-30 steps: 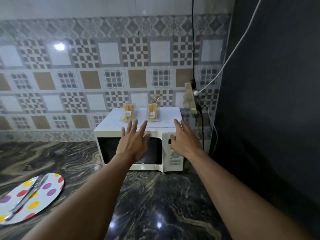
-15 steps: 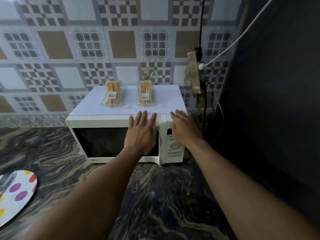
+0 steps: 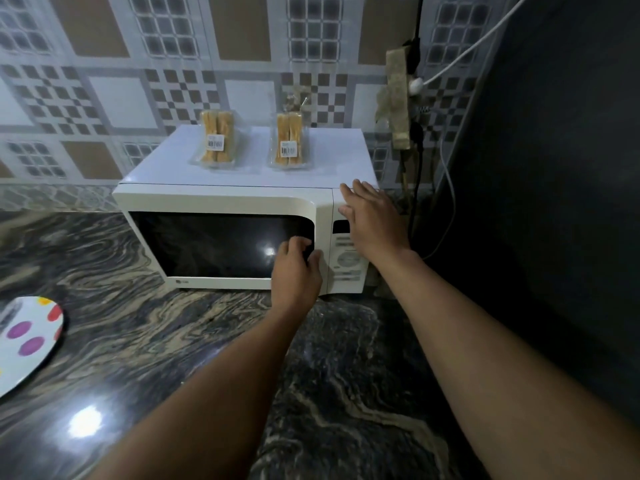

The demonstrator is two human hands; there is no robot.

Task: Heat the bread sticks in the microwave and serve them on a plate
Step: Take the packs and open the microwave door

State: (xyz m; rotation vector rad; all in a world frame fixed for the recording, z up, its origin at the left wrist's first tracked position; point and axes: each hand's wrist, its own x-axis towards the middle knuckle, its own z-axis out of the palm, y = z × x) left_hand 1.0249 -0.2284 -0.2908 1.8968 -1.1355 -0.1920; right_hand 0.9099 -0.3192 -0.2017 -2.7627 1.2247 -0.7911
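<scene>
Left hand (image 3: 296,271) grips microwave door (image 3: 221,244) edge; right hand (image 3: 372,220) flat on panel (image 3: 346,268); bread sticks (image 3: 216,142) atop, behind.

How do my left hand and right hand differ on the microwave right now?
The left hand curls round the right edge of the door; the right hand lies flat on the top of the control panel. The left hand sits lower, the right hand higher. Both touch the microwave.
</scene>
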